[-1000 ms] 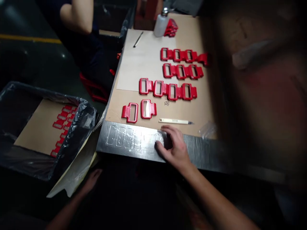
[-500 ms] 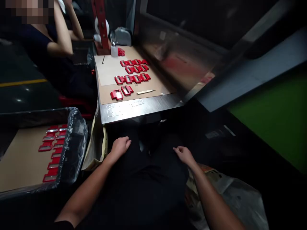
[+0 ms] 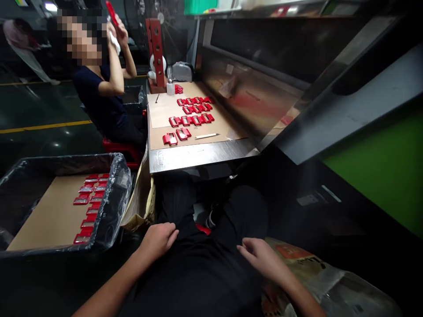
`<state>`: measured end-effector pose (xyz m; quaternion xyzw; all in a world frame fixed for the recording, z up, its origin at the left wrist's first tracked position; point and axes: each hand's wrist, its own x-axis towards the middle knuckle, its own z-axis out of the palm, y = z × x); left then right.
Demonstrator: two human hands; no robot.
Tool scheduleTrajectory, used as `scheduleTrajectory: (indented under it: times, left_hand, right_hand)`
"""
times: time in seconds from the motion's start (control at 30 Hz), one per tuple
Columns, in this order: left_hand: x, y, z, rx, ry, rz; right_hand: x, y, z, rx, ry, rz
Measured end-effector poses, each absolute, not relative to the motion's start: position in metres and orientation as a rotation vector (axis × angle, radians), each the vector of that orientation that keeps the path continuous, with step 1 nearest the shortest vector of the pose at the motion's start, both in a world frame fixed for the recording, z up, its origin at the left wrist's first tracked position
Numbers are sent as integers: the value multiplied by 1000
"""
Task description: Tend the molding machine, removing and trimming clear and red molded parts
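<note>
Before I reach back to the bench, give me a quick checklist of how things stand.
1. left hand free: ok, rests on the lap, holding nothing.
2. right hand free: ok, fingers loose, apart from the printed bag.
3. red frames laid in rows on the cardboard sheet: ok.
4. pen-like tool lying beside them: ok.
5. lined bin with red pieces at left: ok, within sight.
6. Co-worker away from the bench: cannot tell, seated close to it.

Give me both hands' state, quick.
Left hand: loosely curled, holding nothing, resting on the left thigh.
Right hand: open, holding nothing, at the right thigh.
</note>
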<state>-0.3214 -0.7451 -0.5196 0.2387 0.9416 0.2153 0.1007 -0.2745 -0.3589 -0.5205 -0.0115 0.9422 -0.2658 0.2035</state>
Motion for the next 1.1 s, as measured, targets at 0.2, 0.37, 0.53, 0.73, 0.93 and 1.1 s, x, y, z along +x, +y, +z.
scheduleTrajectory:
  times: [0.2,0.37,0.53,0.73,0.93,1.1]
  left_hand:
    - [-386,-734,-445,607,2875,1021]
    - [-447,-716,-417,624,3025,1140]
    - [-492,-701,-435,587,3080,1020]
    - [-513,-700,-439,596,3120,1123]
    - [-510,-685,-418,507,2900,1491]
    - [-493,-640,-407,267,2281,1927]
  right_hand:
    - [-388,-392,-459,-241,2823,-1087]
    - [-523,-432,-442,-740,3171,-1132]
    - [-586,-444,-448,-974,3146,-671]
    - [-547,-400,-464,-1142,3143,-837]
    - [-514,-414,-439,-316,2842,-1964]
    - [-473,-444,-411,415,1598,-2549]
